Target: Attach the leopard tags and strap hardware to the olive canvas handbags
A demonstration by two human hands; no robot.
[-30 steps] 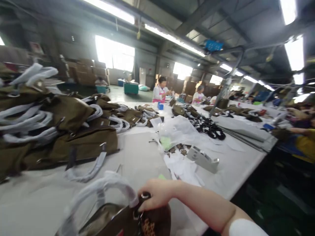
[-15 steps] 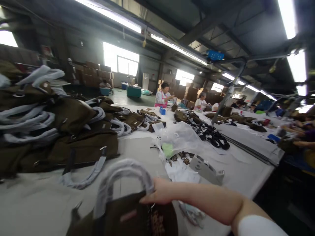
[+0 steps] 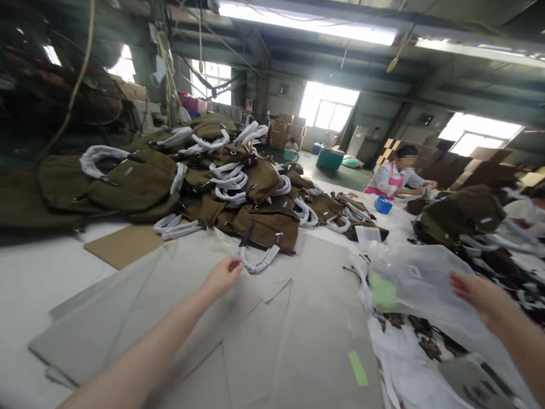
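My left hand (image 3: 223, 276) reaches over the grey sheets, its fingers curled against the left end of a white-wrapped handle (image 3: 258, 266). That handle belongs to a brown handbag (image 3: 272, 227) lying at the front of a large heap of similar bags. My right hand (image 3: 479, 292) is at the right, somewhat blurred, with fingers stretched out and nothing held. It is over or beside a clear plastic bag (image 3: 430, 272); contact cannot be made out. Beyond it, another brown handbag (image 3: 462, 216) is above dark items on the right side.
Grey sheets (image 3: 323, 318) cover the table before me, with a green strip (image 3: 357, 368) on them. Brown cardboard (image 3: 128, 245) lies left. A grey device (image 3: 477, 380) and dark small pieces (image 3: 430, 347) are at right. A person in a pink apron (image 3: 395, 179) works behind a blue container (image 3: 383, 204).
My view has swung left. My right hand has let go of the brown handbag it held by the handle, and a handbag now appears at the right. My left hand has come into view.
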